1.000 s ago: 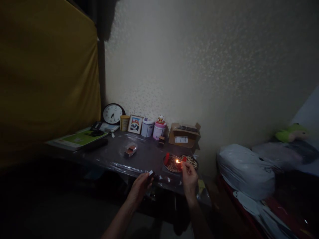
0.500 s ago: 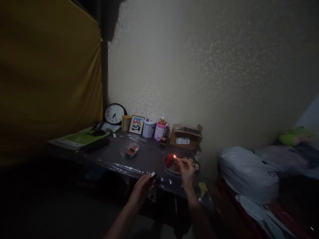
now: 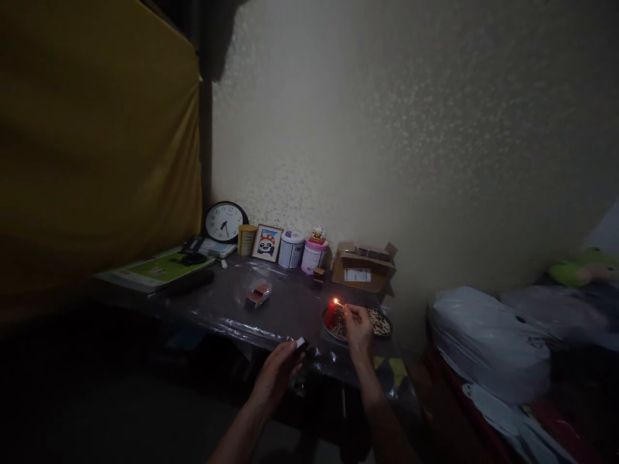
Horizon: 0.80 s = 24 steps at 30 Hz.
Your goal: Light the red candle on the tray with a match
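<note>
Between the fingers of my right hand is a burning match, its flame at the top of a red candle. The candle stands upright at the left side of a round, dark-rimmed tray with a speckled surface. Whether the wick itself burns I cannot tell. My left hand is closed on a small matchbox, held low by the table's front edge. A clear-wrapped pack of matchboxes lies on the table to the left of the tray.
Along the wall stand a clock, a yellow tin, a framed panda picture, two lidded canisters and an open cardboard box. A green booklet lies at the table's left. White bags sit at the right.
My right hand has brought the match flame slightly left, onto the candle's top, and the candle now glows redder. My left hand still holds the matchbox in nearly the same place.
</note>
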Each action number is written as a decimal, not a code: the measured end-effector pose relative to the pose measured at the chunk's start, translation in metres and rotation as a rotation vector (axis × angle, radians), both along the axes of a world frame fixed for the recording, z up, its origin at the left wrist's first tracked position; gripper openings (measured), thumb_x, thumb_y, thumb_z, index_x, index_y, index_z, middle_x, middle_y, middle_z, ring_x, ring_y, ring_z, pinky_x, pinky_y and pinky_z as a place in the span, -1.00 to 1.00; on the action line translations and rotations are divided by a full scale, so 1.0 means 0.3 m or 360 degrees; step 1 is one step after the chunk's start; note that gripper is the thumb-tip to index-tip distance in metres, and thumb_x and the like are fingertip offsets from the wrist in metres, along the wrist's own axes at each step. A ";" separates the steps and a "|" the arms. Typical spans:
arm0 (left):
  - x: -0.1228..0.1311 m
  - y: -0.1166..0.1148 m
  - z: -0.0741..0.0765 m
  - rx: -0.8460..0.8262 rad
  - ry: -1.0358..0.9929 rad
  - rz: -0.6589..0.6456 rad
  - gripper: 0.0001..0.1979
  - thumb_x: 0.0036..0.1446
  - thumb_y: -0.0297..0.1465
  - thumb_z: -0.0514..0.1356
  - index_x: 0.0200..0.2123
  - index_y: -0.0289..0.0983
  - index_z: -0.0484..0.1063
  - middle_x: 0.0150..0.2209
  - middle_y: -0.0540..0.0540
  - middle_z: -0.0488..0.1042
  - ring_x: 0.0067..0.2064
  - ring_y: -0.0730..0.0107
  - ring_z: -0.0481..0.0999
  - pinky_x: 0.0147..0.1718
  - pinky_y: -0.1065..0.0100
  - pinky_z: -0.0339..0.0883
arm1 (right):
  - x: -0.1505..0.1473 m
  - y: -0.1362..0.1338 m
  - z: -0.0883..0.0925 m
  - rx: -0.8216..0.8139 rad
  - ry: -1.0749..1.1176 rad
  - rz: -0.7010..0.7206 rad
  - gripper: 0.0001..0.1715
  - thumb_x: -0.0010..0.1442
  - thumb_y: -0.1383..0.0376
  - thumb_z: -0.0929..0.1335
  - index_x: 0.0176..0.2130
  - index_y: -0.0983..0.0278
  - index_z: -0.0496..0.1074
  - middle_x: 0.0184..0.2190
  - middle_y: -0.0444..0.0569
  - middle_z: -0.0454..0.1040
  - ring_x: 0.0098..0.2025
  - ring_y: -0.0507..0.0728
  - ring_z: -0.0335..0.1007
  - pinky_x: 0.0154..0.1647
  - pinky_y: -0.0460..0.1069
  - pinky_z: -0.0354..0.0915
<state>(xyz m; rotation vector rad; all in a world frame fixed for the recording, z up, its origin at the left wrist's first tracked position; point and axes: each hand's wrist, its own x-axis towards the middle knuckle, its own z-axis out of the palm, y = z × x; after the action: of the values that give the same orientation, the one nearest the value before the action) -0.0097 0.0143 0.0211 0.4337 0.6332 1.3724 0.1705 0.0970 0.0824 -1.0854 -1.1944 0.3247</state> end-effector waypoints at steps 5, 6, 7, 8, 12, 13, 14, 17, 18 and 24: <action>0.002 -0.003 0.005 -0.0005 0.0008 -0.0003 -0.70 -0.27 -0.23 0.39 -0.41 -0.20 0.46 -0.32 -0.03 0.59 -0.17 0.20 0.54 -0.14 0.27 0.22 | -0.002 0.014 -0.009 -0.0010 -0.0017 0.0002 -0.71 -0.04 0.11 0.36 -0.44 0.30 0.44 -0.46 -0.03 0.48 -0.40 0.13 0.40 -0.31 0.01 0.33; 0.003 -0.003 0.005 -0.0006 0.0010 -0.0003 -0.70 -0.27 -0.23 0.39 -0.42 -0.20 0.47 -0.33 -0.02 0.59 -0.18 0.21 0.54 -0.14 0.27 0.22 | -0.003 0.017 -0.011 -0.0010 -0.0018 0.0001 -0.71 -0.04 0.11 0.35 -0.44 0.30 0.44 -0.46 -0.03 0.48 -0.39 0.13 0.41 -0.31 0.01 0.33; 0.003 -0.003 0.005 -0.0008 0.0011 -0.0004 -0.70 -0.26 -0.23 0.39 -0.42 -0.20 0.47 -0.34 -0.01 0.59 -0.18 0.21 0.54 -0.14 0.28 0.22 | -0.003 0.019 -0.013 -0.0009 -0.0019 0.0000 -0.72 -0.04 0.11 0.35 -0.45 0.30 0.44 -0.46 -0.03 0.48 -0.39 0.13 0.41 -0.31 0.02 0.33; 0.003 -0.002 0.005 -0.0010 0.0009 -0.0004 -0.71 -0.26 -0.24 0.39 -0.41 -0.20 0.47 -0.33 -0.02 0.59 -0.18 0.21 0.54 -0.14 0.28 0.22 | -0.004 0.021 -0.014 -0.0007 -0.0021 -0.0001 -0.72 -0.04 0.11 0.35 -0.45 0.30 0.44 -0.46 -0.03 0.48 -0.39 0.13 0.41 -0.31 0.02 0.33; 0.005 -0.003 0.009 -0.0015 0.0015 -0.0007 -0.70 -0.27 -0.24 0.39 -0.40 -0.20 0.48 -0.33 -0.03 0.60 -0.17 0.19 0.54 -0.15 0.27 0.23 | -0.006 0.025 -0.016 0.0001 -0.0040 -0.0004 -0.72 -0.04 0.12 0.36 -0.45 0.30 0.45 -0.46 -0.04 0.48 -0.38 0.13 0.41 -0.30 0.02 0.33; 0.005 -0.004 0.012 -0.0019 0.0021 -0.0002 -0.70 -0.27 -0.25 0.39 -0.41 -0.20 0.48 -0.33 -0.03 0.60 -0.18 0.19 0.54 -0.16 0.27 0.23 | -0.007 0.025 -0.017 0.0003 -0.0043 -0.0006 -0.72 -0.04 0.11 0.36 -0.45 0.29 0.45 -0.46 -0.04 0.49 -0.39 0.13 0.41 -0.30 0.02 0.32; 0.005 -0.005 0.015 -0.0024 0.0025 0.0001 -0.71 -0.28 -0.25 0.39 -0.42 -0.20 0.48 -0.34 -0.03 0.60 -0.18 0.20 0.54 -0.16 0.27 0.23 | -0.008 0.025 -0.016 0.0005 -0.0044 -0.0008 -0.72 -0.04 0.11 0.36 -0.45 0.29 0.46 -0.47 -0.04 0.49 -0.39 0.13 0.41 -0.30 0.02 0.32; 0.005 -0.007 0.023 -0.0045 0.0021 0.0006 -0.72 -0.29 -0.25 0.40 -0.44 -0.20 0.47 -0.35 -0.02 0.59 -0.20 0.21 0.55 -0.18 0.28 0.25 | -0.011 0.027 -0.016 0.0008 -0.0039 -0.0006 -0.70 -0.04 0.08 0.36 -0.46 0.29 0.46 -0.48 -0.05 0.49 -0.40 0.12 0.41 -0.31 0.01 0.33; 0.005 -0.007 0.024 -0.0052 0.0012 0.0008 -0.71 -0.30 -0.26 0.40 -0.45 -0.20 0.47 -0.36 -0.01 0.59 -0.21 0.22 0.55 -0.18 0.29 0.25 | -0.012 0.028 -0.016 0.0008 -0.0037 -0.0005 -0.69 -0.05 0.08 0.36 -0.46 0.29 0.45 -0.48 -0.05 0.49 -0.40 0.12 0.41 -0.31 0.01 0.33; 0.002 -0.003 0.018 -0.0043 -0.0039 -0.0013 -0.72 -0.30 -0.27 0.41 -0.45 -0.20 0.48 -0.37 0.01 0.59 -0.24 0.26 0.55 -0.21 0.32 0.25 | -0.016 0.033 -0.014 -0.0007 -0.0039 -0.0004 -0.68 -0.06 0.08 0.35 -0.46 0.30 0.45 -0.46 -0.02 0.49 -0.39 0.13 0.41 -0.30 0.01 0.33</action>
<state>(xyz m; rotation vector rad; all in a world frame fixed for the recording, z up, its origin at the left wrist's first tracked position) -0.0091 0.0132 0.0266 0.3967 0.6287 1.3583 0.1656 0.1068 0.0782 -1.0975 -1.2142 0.3134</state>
